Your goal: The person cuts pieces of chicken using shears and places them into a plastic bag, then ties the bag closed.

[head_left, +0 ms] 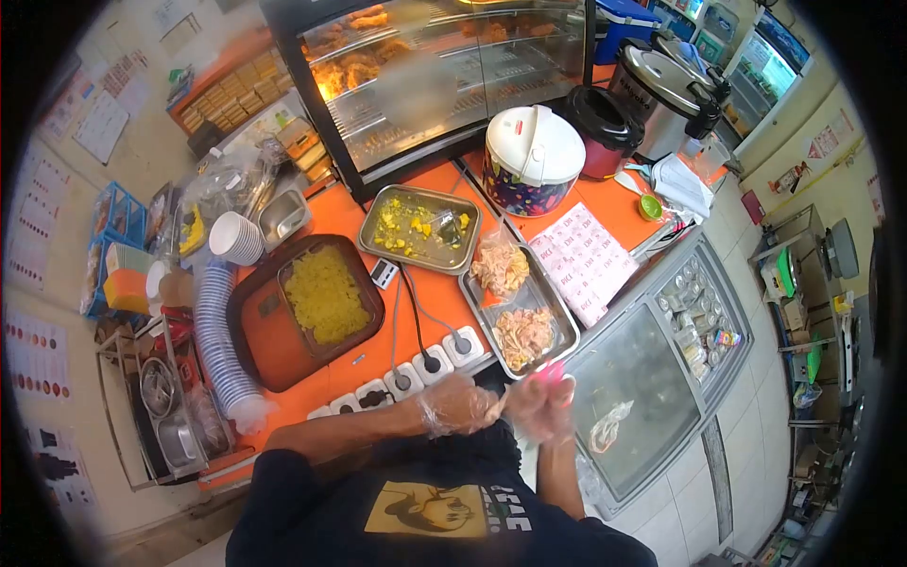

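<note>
My left hand (456,403), in a clear plastic glove, is closed in front of my shirt, fingertips close to the other hand. A pale strip shows between the two hands; I cannot tell what it is. My right hand (542,408) is blurred, also under thin clear plastic, with its fingers closed around a small bright pink thing (550,372). Just beyond lies a metal tray (565,333) of shredded pale meat (523,337), which looks like chicken. On the tray's far end sits a plastic bag (500,266) filled with similar meat.
An orange counter carries a metal tray (416,257) with yellow scraps, a brown tray (257,338) of yellow food, stacked cups (225,326) and a rice cooker (532,156). Power sockets (432,360) line its front edge. To the right stands a glass-topped freezer (631,397); a heated display (416,90) is behind.
</note>
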### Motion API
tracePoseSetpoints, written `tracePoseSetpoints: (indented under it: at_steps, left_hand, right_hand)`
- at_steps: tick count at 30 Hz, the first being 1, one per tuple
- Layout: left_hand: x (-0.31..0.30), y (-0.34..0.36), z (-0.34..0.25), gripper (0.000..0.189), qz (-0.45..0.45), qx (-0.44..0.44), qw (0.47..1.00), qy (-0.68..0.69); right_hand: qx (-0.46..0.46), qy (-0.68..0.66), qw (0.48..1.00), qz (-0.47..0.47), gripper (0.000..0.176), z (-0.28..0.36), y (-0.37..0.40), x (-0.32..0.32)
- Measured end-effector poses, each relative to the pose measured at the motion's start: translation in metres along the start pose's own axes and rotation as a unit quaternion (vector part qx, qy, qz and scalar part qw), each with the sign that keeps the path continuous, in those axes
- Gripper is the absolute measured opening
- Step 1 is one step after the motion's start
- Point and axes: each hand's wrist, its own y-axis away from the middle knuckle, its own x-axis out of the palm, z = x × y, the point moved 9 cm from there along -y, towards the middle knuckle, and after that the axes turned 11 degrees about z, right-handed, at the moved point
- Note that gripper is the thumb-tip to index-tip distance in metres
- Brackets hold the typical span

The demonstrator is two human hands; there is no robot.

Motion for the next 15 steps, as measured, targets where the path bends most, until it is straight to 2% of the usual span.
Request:
tracePoseSetpoints:
  at_steps: [1, 2, 4, 5, 6, 7, 9, 10, 12, 14, 15]
  left_hand:
    - [0.016, 0.001, -0.016, 0.017, 0.043, 0.059, 0.997, -0.026]
    - [0.017, -0.002, -0.003, 0.018, 0.031, 0.019, 0.999, 0.007]
    - [0.035, 0.004, 0.024, 0.019, 0.028, -0.057, 0.995, 0.077]
    - [0.036, -0.001, 0.047, 0.021, -0.004, -0.144, 0.985, 0.092]
    - [0.029, -0.02, 0.052, 0.022, 0.109, -0.208, 0.967, 0.1]
    - [0.008, -0.033, 0.051, 0.02, 0.091, -0.215, 0.968, 0.09]
    - [0.009, -0.077, 0.056, 0.017, -0.02, -0.18, 0.981, 0.075]
    - [0.046, -0.101, 0.074, 0.02, -0.138, -0.139, 0.979, 0.061]
    - [0.078, -0.131, 0.097, 0.026, -0.169, -0.18, 0.964, 0.1]
    - [0.074, -0.15, 0.116, 0.032, 0.014, -0.321, 0.924, 0.205]
    - [0.086, -0.165, 0.134, 0.037, -0.143, -0.308, 0.938, 0.073]
  right_hand:
    - [-0.027, -0.022, 0.999, 0.007, 0.055, 0.015, -0.003, -0.002]
    - [-0.032, 0.024, 0.999, -0.033, 0.061, 0.039, -0.014, 0.021]
    - [-0.001, 0.126, 0.992, -0.021, 0.065, 0.058, -0.024, 0.046]
    - [0.013, 0.174, 0.984, -0.022, 0.067, 0.058, -0.021, 0.05]
    - [0.01, 0.17, 0.985, -0.04, 0.068, 0.056, -0.017, 0.044]
    - [0.01, 0.171, 0.984, -0.056, 0.069, 0.058, -0.013, 0.037]
    - [0.007, 0.169, 0.983, -0.068, 0.07, 0.061, -0.008, 0.031]
    - [-0.008, 0.162, 0.984, -0.075, 0.071, 0.063, -0.005, 0.03]
    - [-0.039, 0.142, 0.985, -0.087, 0.072, 0.063, 0.003, 0.029]
    - [-0.054, 0.166, 0.979, -0.102, 0.072, 0.066, 0.012, 0.031]
    - [-0.068, 0.179, 0.974, -0.117, 0.071, 0.069, 0.024, 0.032]
